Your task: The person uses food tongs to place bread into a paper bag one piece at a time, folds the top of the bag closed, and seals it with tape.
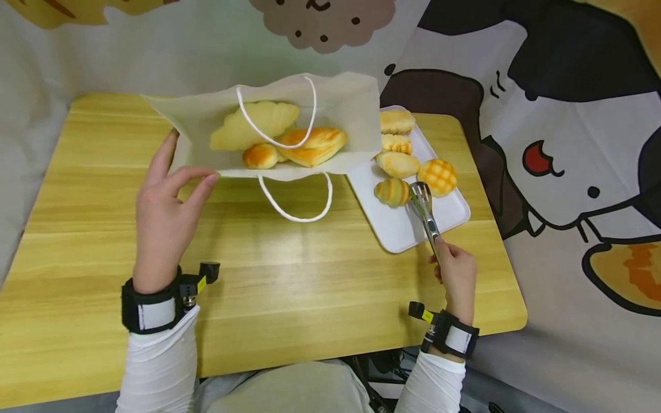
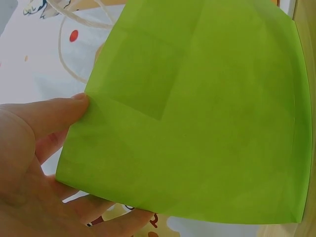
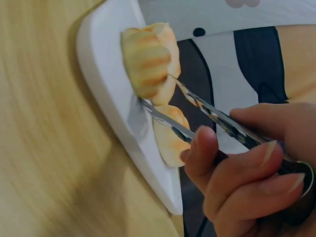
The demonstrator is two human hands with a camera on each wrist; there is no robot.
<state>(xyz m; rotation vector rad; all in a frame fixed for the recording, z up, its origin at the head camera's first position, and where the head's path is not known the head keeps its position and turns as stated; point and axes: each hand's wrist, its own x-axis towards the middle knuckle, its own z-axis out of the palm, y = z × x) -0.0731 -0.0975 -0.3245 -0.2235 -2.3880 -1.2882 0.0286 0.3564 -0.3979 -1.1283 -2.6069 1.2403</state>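
Observation:
A paper bag (image 1: 356, 115), white inside and green on its outer face (image 2: 197, 128), stands with its mouth toward me. My left hand (image 1: 167, 212) pinches the rim at its left corner, thumb on the near edge. Inside the bag lie a pale croissant-shaped bread (image 1: 265, 121), a glossy golden bread (image 1: 320, 143) and a small round bun (image 1: 260, 156). My right hand (image 1: 454, 272) grips metal tongs (image 1: 427, 217) by the handles. The tong tips are parted, right beside a small striped roll (image 3: 146, 64) on the white tray (image 1: 395, 232).
Also on the tray are a crosshatched round bun (image 1: 436, 176), an oval bread (image 1: 399, 164) and further loaves (image 1: 396, 121) partly behind the bag. White rope handles (image 1: 294, 218) hang at the bag's mouth. A printed cloth (image 1: 563, 172) lines the table's (image 1: 258, 304) back and right.

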